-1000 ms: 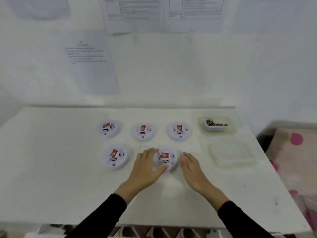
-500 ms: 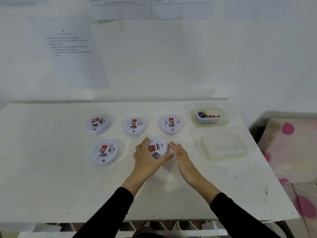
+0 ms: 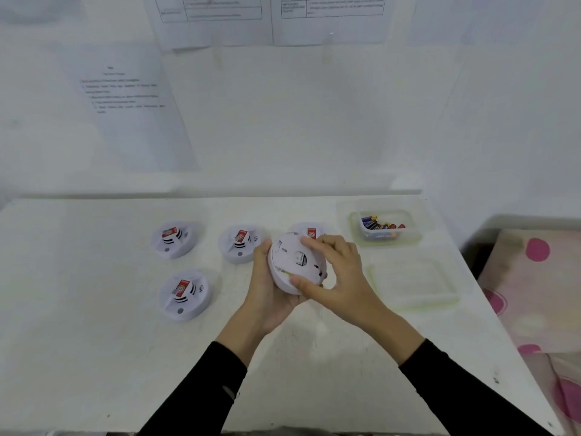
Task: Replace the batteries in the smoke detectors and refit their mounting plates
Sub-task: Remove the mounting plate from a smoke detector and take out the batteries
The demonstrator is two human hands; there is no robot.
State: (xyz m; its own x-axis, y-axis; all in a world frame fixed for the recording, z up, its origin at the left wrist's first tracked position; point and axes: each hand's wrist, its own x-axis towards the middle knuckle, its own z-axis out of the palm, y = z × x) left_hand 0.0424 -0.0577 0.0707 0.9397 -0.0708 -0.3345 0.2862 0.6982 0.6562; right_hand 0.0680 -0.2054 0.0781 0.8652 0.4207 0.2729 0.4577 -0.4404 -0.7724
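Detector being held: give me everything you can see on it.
The held detector is a round white plastic disc, lifted off the table and tilted with its plain back toward the camera. A small dark recess sits near the middle, a yellowish mark at the lower rim. The left hand cups its left edge and underside; the right hand grips it, fingers on the upper rim, thumb on the lower.

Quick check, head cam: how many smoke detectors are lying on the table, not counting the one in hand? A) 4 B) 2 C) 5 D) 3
A: the back row has the back-left detector, back-middle detector and back-right detector, partly hidden behind the held detector. Add the front-left detector. The left hand and right hand grip the fifth.
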